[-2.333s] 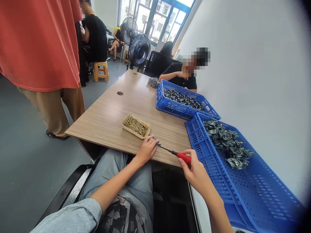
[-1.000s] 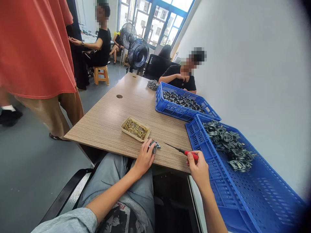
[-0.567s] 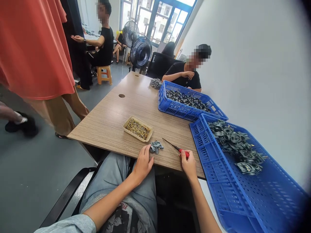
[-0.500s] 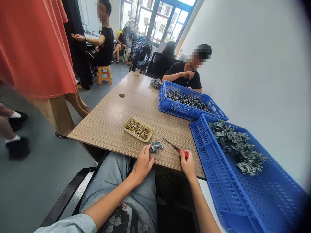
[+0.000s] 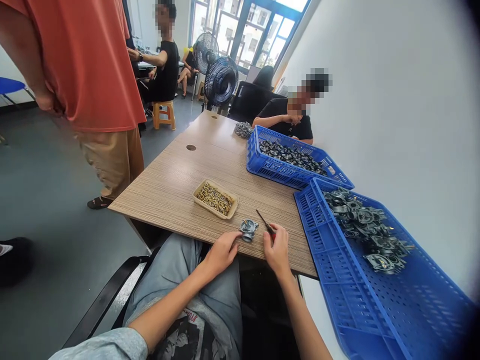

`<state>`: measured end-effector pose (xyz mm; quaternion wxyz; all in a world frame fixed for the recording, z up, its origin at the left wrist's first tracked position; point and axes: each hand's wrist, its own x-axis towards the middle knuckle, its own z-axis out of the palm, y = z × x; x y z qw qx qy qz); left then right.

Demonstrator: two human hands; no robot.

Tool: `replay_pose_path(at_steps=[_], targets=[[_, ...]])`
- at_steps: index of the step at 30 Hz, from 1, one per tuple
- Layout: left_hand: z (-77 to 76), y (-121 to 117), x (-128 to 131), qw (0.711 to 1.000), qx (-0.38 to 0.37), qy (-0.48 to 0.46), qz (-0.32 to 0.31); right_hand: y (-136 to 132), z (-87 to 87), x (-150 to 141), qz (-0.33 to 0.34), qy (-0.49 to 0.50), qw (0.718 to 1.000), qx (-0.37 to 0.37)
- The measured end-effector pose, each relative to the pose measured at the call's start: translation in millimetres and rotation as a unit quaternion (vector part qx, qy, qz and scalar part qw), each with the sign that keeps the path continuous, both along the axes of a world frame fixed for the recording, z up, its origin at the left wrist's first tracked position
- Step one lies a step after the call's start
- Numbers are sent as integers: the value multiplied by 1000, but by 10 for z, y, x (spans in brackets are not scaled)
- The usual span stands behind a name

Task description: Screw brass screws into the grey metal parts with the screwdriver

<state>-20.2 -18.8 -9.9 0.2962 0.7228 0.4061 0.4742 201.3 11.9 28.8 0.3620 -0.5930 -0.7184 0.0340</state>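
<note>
r grip (image 5: 276, 249) on screwdriver (image 5: 264, 221), laminate desk (image 5: 157, 200), fans (image 5: 221, 81)

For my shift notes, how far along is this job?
Possibly done: the far blue crate holds a heap of dark metal parts, though I can't confirm they're finished. In hand: the left hand touches a carburetor body, and the right hand grips a red-handled screwdriver. Left: brass screws in the shallow tray and grey castings in the near blue crate.
</note>
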Motion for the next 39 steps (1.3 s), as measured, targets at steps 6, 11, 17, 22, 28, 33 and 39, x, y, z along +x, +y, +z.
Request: replay_pose_path(at_steps=[6, 11, 17, 22, 28, 33, 39], targets=[[-20, 19, 8, 1000, -1, -9, 6, 92, 156, -413, 77, -5, 997, -12], [-8, 8, 3, 1000, -1, -8, 9, 207, 139, -606, 51, -61, 995, -68], [4, -3, -15, 1000, 0, -15, 2, 209, 114, -670, 12, 9, 993, -114], [-35, 12, -20, 1000, 11, -13, 1, 276, 166, -633, -10, 196, 970, -146], [-68, 43, -20, 999, 41, 2, 4, 424, 380, -396, -36, 370, 907, -199], [-114, 104, -19, 998, 56, 13, 4, 262, 861, 147, -52, 469, 861, -190], [-116, 117, -32, 998, 56, 32, 1, -474, 1655, 1293, -113, 561, 817, -76]])
